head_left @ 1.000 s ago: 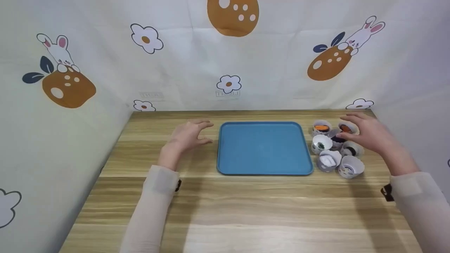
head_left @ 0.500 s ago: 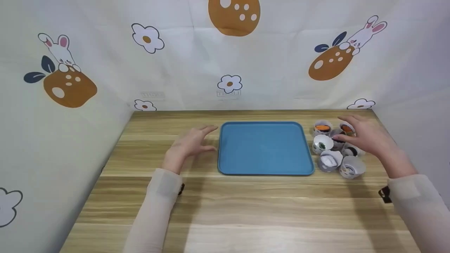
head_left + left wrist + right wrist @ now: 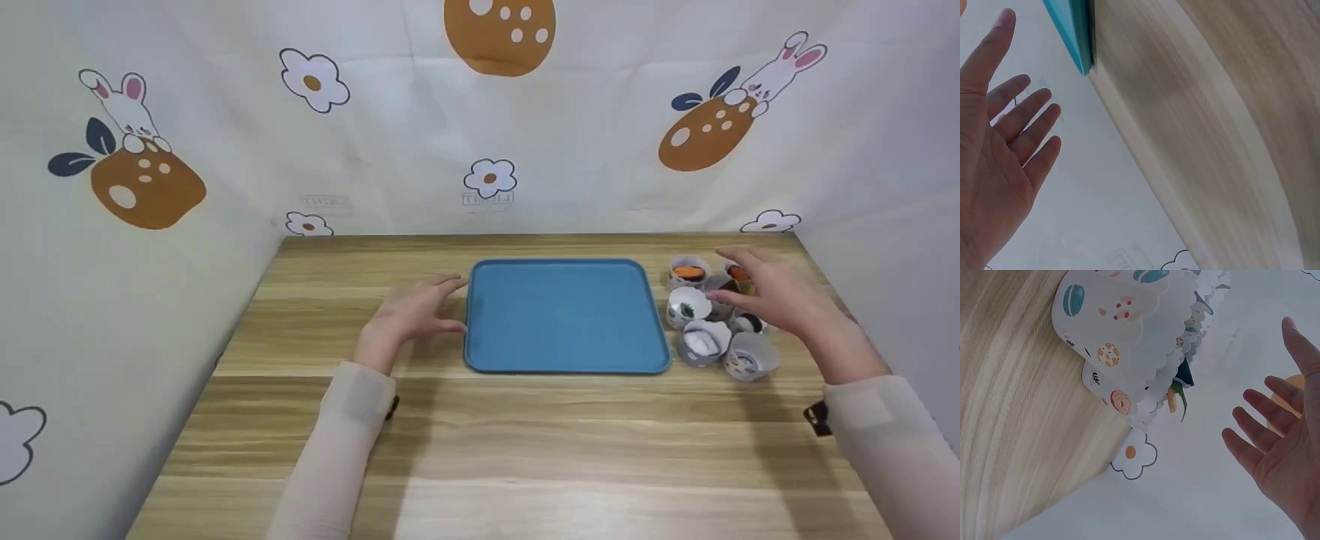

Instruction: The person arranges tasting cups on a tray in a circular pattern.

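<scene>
My left hand [image 3: 416,309] hovers at the left edge of a blue rectangular tray [image 3: 562,315], thumb and fingers spread and holding nothing. In the left wrist view the palm and loose fingers show, apart from the tray's corner [image 3: 1081,39]. Over a cluster of paper cups with scalloped rims is my right hand [image 3: 784,292], its fingers relaxed around air. It partly hides the rear right cups. One cup [image 3: 688,271] holds an orange-topped piece, another [image 3: 688,307] something green, a third [image 3: 703,343] something white. The right wrist view shows printed cups [image 3: 1109,320] beside the hand.
The wooden table [image 3: 555,450] stretches toward me in front of the tray. A pale curtain [image 3: 390,135] printed with rabbits, oranges and flowers stands behind the table and along both sides.
My left hand has moved right, up to the tray's left edge. My right hand has shifted slightly left over the cups. Tray and cups stay in place.
</scene>
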A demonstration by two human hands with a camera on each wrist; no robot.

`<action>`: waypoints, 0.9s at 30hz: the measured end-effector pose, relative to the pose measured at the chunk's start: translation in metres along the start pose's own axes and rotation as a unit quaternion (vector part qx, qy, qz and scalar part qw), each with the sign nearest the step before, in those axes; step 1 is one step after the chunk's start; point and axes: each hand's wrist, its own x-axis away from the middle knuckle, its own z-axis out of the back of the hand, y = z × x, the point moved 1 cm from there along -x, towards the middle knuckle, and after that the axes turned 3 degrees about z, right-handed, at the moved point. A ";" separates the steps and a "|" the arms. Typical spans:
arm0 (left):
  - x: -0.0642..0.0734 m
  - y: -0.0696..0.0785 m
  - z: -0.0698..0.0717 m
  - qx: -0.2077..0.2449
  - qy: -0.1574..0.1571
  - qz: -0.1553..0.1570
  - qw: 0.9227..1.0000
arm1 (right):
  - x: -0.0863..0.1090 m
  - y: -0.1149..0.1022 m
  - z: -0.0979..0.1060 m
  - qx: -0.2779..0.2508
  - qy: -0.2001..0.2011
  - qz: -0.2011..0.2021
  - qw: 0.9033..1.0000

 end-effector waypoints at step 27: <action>-0.005 0.014 -0.029 0.007 -0.085 -0.005 0.996 | 0.003 -0.002 -0.004 -0.021 -0.003 0.008 1.000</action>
